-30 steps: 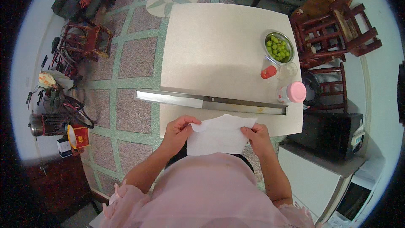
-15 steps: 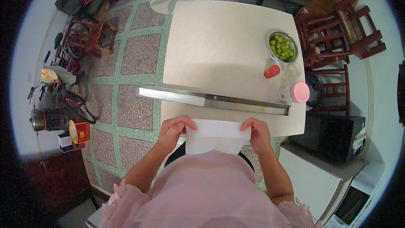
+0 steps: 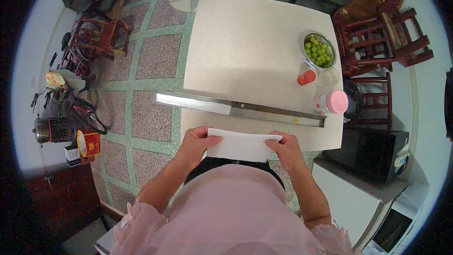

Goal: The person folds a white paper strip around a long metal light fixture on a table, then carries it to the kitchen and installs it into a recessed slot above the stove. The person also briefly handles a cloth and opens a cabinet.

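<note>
Starting at the left, a long metal trough [image 3: 278,113] is lying across the bench [image 3: 236,56], its left end jutting past the bench's edge, and a white strip [image 3: 193,103] is lining its left half. Nearer the body, the left hand [image 3: 193,144] is pinching the upper left corner of a white sheet [image 3: 241,145], thumb resting on the near face. The sheet is spanning the gap between the two hands, in front of the trough and by the near edge of the bench; whether it is paper or thin cloth is not possible to tell. In this assessment it is behaving as a light, limp and dry item, offering little risk of slipping but probably tearing or creasing under a hard pull. The upper corners are presenting the soundest hold, with gentle, even tension keeping the middle from sagging. The right hand [image 3: 286,150] is gripping the upper right corner in a matching thumb pinch. Farther right, a red container [image 3: 306,78], a clear glass [image 3: 326,77], a pink-lidded jar [image 3: 332,102] and a metal bowl [image 3: 334,52] holding green fruit [image 3: 321,53] are standing near the bench's right edge.
</note>
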Demonstrator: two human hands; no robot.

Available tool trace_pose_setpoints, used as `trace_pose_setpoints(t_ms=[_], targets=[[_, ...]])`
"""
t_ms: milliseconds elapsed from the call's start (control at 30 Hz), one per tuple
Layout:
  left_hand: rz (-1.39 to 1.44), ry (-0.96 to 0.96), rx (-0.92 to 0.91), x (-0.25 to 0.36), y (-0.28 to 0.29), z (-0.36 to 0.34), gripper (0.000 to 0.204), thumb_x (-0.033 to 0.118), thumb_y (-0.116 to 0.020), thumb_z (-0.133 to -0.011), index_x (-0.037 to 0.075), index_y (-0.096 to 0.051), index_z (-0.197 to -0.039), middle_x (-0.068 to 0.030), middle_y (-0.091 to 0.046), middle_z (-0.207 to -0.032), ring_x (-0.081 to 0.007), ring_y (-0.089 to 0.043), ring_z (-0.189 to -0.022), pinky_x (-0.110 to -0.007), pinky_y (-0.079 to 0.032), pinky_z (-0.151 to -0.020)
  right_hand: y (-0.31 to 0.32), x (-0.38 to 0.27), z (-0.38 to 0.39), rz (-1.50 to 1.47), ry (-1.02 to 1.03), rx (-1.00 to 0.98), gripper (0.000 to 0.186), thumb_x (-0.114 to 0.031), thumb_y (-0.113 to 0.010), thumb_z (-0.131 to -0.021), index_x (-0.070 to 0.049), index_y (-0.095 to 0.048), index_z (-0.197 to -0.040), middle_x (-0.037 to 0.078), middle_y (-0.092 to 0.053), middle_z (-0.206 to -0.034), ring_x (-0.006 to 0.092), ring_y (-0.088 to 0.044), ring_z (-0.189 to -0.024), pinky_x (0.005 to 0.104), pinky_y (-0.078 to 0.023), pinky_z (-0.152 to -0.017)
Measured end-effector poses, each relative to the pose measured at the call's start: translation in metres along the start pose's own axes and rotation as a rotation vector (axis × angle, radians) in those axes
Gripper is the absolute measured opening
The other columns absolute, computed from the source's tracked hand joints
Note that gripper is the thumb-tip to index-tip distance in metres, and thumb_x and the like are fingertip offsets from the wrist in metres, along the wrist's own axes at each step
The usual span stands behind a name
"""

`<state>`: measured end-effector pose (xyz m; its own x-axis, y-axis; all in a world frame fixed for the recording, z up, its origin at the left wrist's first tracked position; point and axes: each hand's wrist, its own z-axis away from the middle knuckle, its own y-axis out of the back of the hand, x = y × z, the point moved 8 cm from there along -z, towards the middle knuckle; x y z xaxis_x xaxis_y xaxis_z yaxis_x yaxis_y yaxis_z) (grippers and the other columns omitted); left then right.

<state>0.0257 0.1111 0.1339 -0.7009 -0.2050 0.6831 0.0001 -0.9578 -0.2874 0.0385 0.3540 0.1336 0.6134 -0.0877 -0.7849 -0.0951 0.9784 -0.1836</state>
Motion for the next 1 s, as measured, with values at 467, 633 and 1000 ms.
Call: trace_pose_setpoints(t_ms=[467, 633, 1000], targets=[[-0.12, -0.127, 0.035, 0.004, 0.002, 0.0, 0.013, 0.004, -0.048, -0.089, 0.001, -0.06, -0.095, -0.0092, -0.06, -0.08, -0.0173, -0.06, -0.063, -0.028, -0.052, -0.046, -0.003, -0.006, -0.005, 0.112, 0.22, 0.031, 0.011, -0.001, -0.056, -0.083, -0.004, -0.061, -0.093, 0.002, -0.06, -0.082, 0.0087, -0.054, -0.072, 0.0226, -0.044, -0.065], [-0.098, -0.265, -0.128, 0.004, 0.002, -0.003, 0.021, -0.002, -0.043, -0.088, -0.001, -0.063, -0.08, -0.0122, -0.059, -0.089, -0.0227, -0.062, -0.074, -0.032, -0.056, -0.054, -0.001, -0.003, -0.006, -0.075, 0.145, -0.057, 0.01, 0.002, -0.052, -0.081, -0.002, -0.062, -0.081, 0.004, -0.061, -0.08, 0.0115, -0.055, -0.074, 0.0234, -0.042, -0.068], [-0.122, -0.166, -0.096, -0.005, 0.012, -0.009, 0.013, -0.002, -0.062, -0.081, 0.0, -0.062, -0.093, -0.0068, -0.06, -0.089, -0.0152, -0.059, -0.078, -0.026, -0.053, -0.063, -0.011, -0.02, -0.005, 0.382, 0.434, -0.153, 0.015, -0.014, -0.06, -0.084, -0.006, -0.068, -0.094, 0.007, -0.064, -0.078, 0.0109, -0.056, -0.064, 0.0241, -0.043, -0.058]])
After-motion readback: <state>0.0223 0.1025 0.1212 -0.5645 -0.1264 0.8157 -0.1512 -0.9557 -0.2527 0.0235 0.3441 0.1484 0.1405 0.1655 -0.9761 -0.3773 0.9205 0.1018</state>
